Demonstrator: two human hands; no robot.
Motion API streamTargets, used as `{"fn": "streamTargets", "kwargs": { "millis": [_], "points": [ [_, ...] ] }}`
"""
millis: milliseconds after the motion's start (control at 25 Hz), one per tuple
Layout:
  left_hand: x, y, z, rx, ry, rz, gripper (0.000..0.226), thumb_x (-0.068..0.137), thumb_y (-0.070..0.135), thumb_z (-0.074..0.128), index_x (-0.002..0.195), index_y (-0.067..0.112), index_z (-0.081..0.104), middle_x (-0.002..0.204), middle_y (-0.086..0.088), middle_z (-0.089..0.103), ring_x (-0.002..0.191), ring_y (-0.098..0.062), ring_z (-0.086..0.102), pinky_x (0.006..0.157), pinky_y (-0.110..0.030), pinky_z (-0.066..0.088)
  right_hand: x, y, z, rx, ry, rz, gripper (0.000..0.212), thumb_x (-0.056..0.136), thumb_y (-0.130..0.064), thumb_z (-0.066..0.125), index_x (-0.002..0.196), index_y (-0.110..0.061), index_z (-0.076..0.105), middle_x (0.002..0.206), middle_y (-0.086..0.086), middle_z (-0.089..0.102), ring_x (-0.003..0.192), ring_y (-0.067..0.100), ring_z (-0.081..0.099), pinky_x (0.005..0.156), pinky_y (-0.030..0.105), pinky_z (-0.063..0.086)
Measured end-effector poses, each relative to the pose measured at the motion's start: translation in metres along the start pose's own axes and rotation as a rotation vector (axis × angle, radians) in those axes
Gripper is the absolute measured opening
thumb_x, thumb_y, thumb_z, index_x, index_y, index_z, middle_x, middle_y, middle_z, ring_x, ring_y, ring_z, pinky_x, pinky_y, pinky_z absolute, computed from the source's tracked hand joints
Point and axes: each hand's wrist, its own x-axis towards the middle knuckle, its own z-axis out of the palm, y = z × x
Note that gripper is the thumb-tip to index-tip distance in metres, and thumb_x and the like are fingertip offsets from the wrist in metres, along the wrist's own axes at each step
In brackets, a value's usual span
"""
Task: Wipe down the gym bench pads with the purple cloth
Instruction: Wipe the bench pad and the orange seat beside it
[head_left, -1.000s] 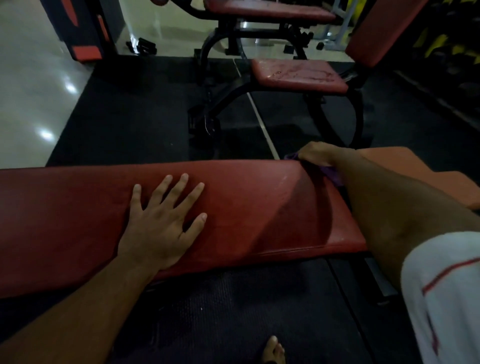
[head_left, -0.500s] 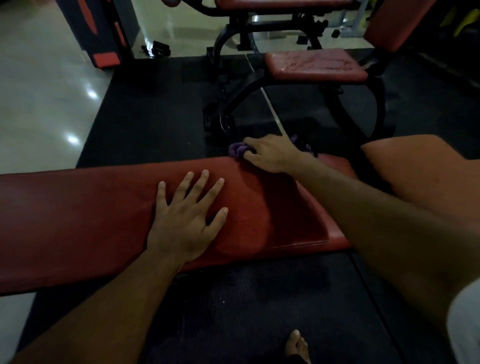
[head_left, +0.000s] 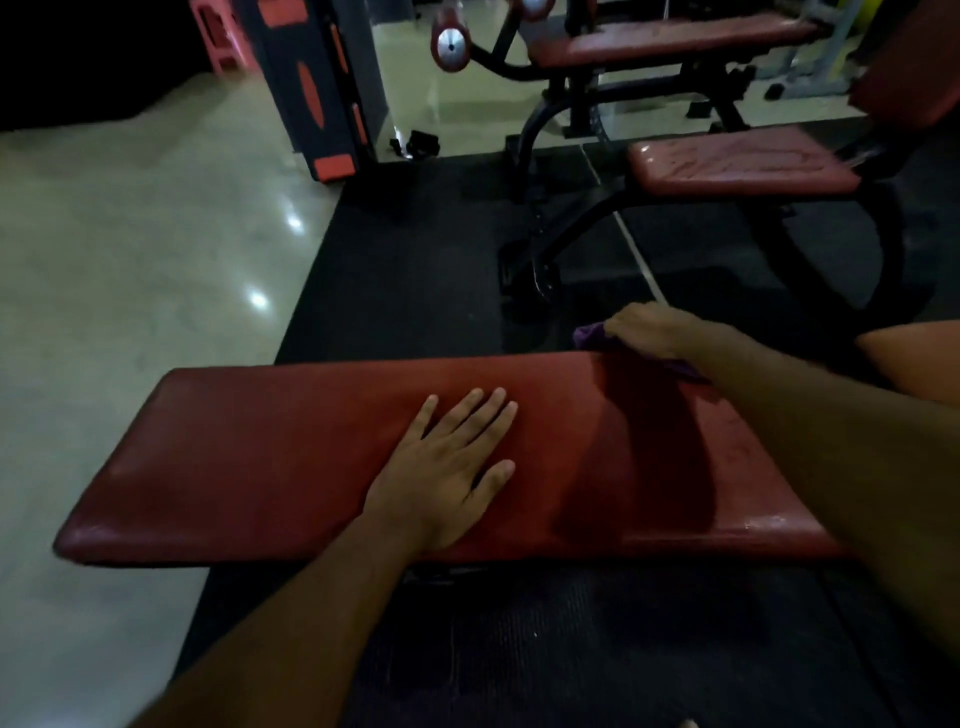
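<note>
Head view: the right hand (head_left: 647, 330) is gripping the purple cloth (head_left: 592, 335) at the bench pad's (head_left: 291, 452) far edge — slid leftward since a second ago — while the left hand (head_left: 447, 467) is pressing flat, fingers spread, mid-pad; wiping is advancing.

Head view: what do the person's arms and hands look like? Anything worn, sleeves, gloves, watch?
Both forearms are bare as far as the frame shows. The left hand has no glove, ring or watch visible, and all five fingers show uncovered. The right hand is also ungloved, with nothing visible at the wrist. No sleeve is in view on either arm. The light is dim, so small details could be missed.
</note>
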Motion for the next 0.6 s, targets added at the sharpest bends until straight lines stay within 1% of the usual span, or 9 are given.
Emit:
{"fn": "streamTargets", "kwargs": {
  "millis": [80,120,240,280,360,400,480,560,600],
  "points": [
    [0.001,-0.001,0.004,-0.004,0.034,0.015,0.065,0.104,0.06,0.006,0.164,0.034,0.0,0.17,0.016,-0.005,0.155,-0.003,-0.012,0.128,-0.048,-0.001,0.01,-0.037,0.002,-0.013,-0.036,-0.04,0.04,0.1,-0.037,0.04,0.113,-0.009,0.066,0.118,0.015,0.064,0.11,0.035,0.059,0.097,0.043,0.047],
    [0.0,-0.001,0.007,-0.005,0.049,0.015,0.065,0.105,0.059,0.007,0.164,0.033,0.003,0.171,0.015,-0.002,0.156,-0.004,-0.009,0.128,-0.049,0.001,0.014,-0.062,0.006,-0.043,-0.046,-0.114,0.038,0.101,-0.036,0.04,0.11,-0.009,0.065,0.118,0.015,0.064,0.108,0.034,0.059,0.094,0.042,0.047],
    [-0.001,-0.005,0.008,-0.006,0.055,0.009,0.064,0.105,0.058,0.009,0.164,0.033,0.005,0.171,0.014,0.001,0.157,-0.005,-0.006,0.127,-0.05,0.003,0.025,-0.145,0.028,-0.063,-0.026,-0.283,0.047,0.094,-0.05,0.033,0.1,-0.016,0.064,0.121,0.012,0.064,0.105,0.031,0.061,0.088,0.04,0.047],
    [0.0,-0.004,0.008,-0.012,0.052,0.015,0.064,0.105,0.058,0.01,0.164,0.034,0.005,0.171,0.014,0.001,0.157,-0.006,-0.007,0.128,-0.049,0.003,0.029,-0.166,0.035,-0.04,-0.014,-0.323,0.046,0.094,-0.051,0.032,0.098,-0.017,0.063,0.12,0.011,0.064,0.105,0.031,0.06,0.085,0.039,0.045],
    [0.001,-0.004,0.006,-0.021,0.056,0.023,0.064,0.105,0.058,0.012,0.164,0.034,0.005,0.171,0.014,0.001,0.157,-0.006,-0.006,0.127,-0.049,0.003,0.029,-0.185,0.041,-0.029,0.003,-0.396,0.035,0.098,-0.045,0.035,0.091,-0.02,0.058,0.11,0.009,0.063,0.099,0.029,0.06,0.081,0.037,0.042],
    [0.0,-0.005,0.006,-0.022,0.062,0.023,0.064,0.105,0.057,0.013,0.164,0.034,0.006,0.171,0.013,0.002,0.157,-0.006,-0.005,0.127,-0.049,0.004,0.026,-0.181,0.039,-0.026,0.018,-0.432,0.031,0.1,-0.043,0.037,0.089,-0.021,0.056,0.106,0.007,0.062,0.096,0.028,0.059,0.08,0.037,0.043],
    [-0.001,-0.006,0.008,-0.017,0.076,0.02,0.064,0.105,0.056,0.014,0.164,0.032,0.009,0.171,0.012,0.005,0.157,-0.007,-0.002,0.127,-0.051,0.006,0.018,-0.145,0.029,-0.078,0.073,-0.472,0.029,0.101,-0.041,0.041,0.093,-0.021,0.06,0.103,0.006,0.065,0.092,0.026,0.061,0.081,0.037,0.047],
    [-0.002,-0.006,0.011,-0.018,0.085,0.018,0.064,0.104,0.055,0.016,0.164,0.032,0.011,0.171,0.012,0.006,0.157,-0.007,-0.001,0.127,-0.052,0.007,0.007,-0.089,0.014,-0.18,0.113,-0.4,0.028,0.1,-0.04,0.044,0.096,-0.022,0.065,0.106,0.008,0.069,0.095,0.03,0.064,0.083,0.038,0.048],
    [-0.001,-0.005,0.011,-0.023,0.09,0.02,0.064,0.104,0.055,0.017,0.164,0.032,0.011,0.171,0.012,0.006,0.157,-0.007,0.0,0.127,-0.052,0.007,-0.003,-0.062,0.006,-0.204,0.109,-0.342,0.025,0.099,-0.04,0.044,0.092,-0.026,0.064,0.105,0.008,0.07,0.095,0.03,0.065,0.084,0.039,0.049]
  ]
}}
